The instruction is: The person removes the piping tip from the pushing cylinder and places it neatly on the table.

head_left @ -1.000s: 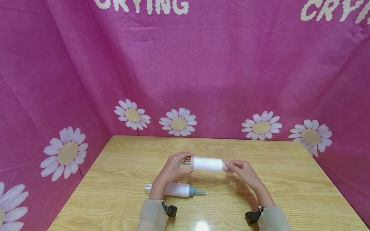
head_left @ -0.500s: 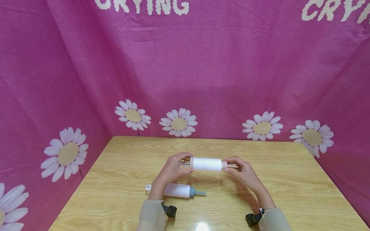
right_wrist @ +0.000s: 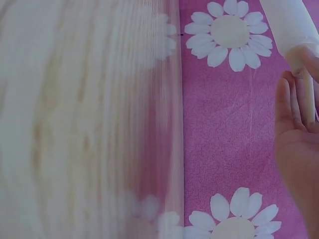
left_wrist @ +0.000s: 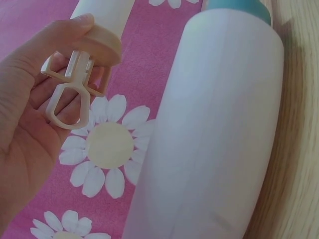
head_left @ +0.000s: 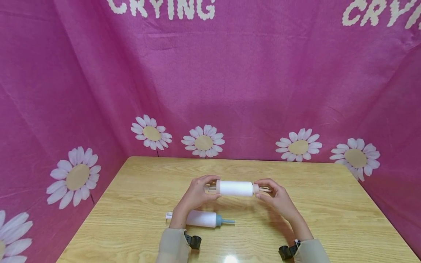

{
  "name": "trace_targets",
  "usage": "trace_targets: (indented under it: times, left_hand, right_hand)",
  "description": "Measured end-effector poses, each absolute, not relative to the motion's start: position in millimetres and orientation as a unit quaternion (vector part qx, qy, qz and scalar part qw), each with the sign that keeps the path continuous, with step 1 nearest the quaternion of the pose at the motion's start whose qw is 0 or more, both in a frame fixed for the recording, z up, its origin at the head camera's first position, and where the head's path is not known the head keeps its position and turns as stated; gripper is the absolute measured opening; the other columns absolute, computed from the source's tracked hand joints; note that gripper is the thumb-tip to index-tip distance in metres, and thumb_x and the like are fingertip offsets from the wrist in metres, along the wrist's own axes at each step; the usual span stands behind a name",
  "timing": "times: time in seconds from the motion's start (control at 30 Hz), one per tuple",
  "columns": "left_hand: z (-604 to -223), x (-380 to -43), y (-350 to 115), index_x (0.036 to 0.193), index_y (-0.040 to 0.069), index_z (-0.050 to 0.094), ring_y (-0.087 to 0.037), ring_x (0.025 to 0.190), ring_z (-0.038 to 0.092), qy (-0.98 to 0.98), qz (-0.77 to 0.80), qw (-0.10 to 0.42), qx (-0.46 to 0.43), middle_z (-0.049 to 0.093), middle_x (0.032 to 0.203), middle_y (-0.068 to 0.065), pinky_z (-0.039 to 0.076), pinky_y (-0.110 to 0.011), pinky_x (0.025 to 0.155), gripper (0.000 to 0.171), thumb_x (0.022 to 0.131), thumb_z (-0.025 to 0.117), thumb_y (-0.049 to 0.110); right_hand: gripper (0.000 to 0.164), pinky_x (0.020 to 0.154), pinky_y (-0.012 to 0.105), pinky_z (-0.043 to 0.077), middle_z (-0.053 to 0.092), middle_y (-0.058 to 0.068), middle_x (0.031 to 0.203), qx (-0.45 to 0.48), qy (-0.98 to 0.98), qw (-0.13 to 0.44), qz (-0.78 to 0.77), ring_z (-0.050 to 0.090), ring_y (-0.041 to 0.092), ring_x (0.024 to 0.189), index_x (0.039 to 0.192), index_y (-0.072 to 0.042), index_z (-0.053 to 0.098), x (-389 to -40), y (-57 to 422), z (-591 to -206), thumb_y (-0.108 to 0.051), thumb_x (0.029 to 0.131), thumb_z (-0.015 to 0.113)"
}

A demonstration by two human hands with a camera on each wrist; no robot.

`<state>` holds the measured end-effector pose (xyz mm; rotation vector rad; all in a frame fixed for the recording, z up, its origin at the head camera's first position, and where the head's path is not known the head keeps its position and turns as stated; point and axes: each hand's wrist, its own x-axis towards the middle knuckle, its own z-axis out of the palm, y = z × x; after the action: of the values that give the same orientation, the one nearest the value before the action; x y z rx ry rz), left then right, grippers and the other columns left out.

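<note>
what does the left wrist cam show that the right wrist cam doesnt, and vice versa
Only the left wrist view: the left hand, the loop at one end of the held white bottle, and a second bottle with a teal collar.

Only the right wrist view: the right hand and a thin pale stem.

Both: part of the held white bottle, wooden tabletop, pink daisy cloth.
</note>
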<state>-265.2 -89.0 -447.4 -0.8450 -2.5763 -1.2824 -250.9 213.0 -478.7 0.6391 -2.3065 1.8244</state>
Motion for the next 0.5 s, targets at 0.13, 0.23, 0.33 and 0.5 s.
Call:
trace_targets:
  times: [0.13,0.23,0.33,0.5]
  left_hand:
    - [-447.1,-265.9,-89.5,0.124,0.010,0.064,-0.019,0.103,0.068,-0.861,-0.419,0.071,-0.279,0.069,0.119,-0.006,0.057,-0.037,0.092,0.049,0.079,0.082,0.017]
    - [-446.9,-266.3,-90.4,0.124,0.010,0.064,-0.020,0.104,0.068,-0.863,-0.419,0.066,-0.274,0.069,0.121,-0.007,0.056,-0.038,0.094,0.049,0.079,0.082,0.017]
    - [-447.1,-266.4,-91.3,0.125,0.011,0.063,-0.021,0.106,0.067,-0.867,-0.419,0.059,-0.265,0.068,0.122,-0.007,0.056,-0.039,0.094,0.049,0.080,0.081,0.018]
    - [-448.9,-267.0,-92.4,0.125,0.010,0.063,-0.021,0.106,0.066,-0.875,-0.410,0.047,-0.254,0.067,0.124,-0.007,0.056,-0.039,0.095,0.049,0.080,0.081,0.018]
  right_hand:
    - [0.037,0.090,0.014,0.052,0.062,-0.019,0.112,0.203,-0.768,0.067,0.603,0.059,-0.006,0.106,0.121,0.003,0.059,-249.9,214.9,-478.2,-0.006,0.087,0.071]
    - [0.037,0.093,0.011,0.050,0.062,-0.019,0.111,0.197,-0.772,0.069,0.600,0.059,-0.006,0.105,0.121,0.002,0.059,-249.6,217.5,-478.6,-0.007,0.088,0.071]
    - [0.037,0.094,0.010,0.049,0.062,-0.020,0.111,0.195,-0.772,0.074,0.601,0.059,-0.007,0.105,0.122,0.003,0.058,-250.1,220.7,-480.2,-0.006,0.088,0.070]
    - [0.037,0.092,0.009,0.049,0.062,-0.021,0.111,0.187,-0.768,0.074,0.608,0.059,-0.008,0.104,0.122,0.005,0.057,-250.1,224.4,-483.2,-0.004,0.089,0.069]
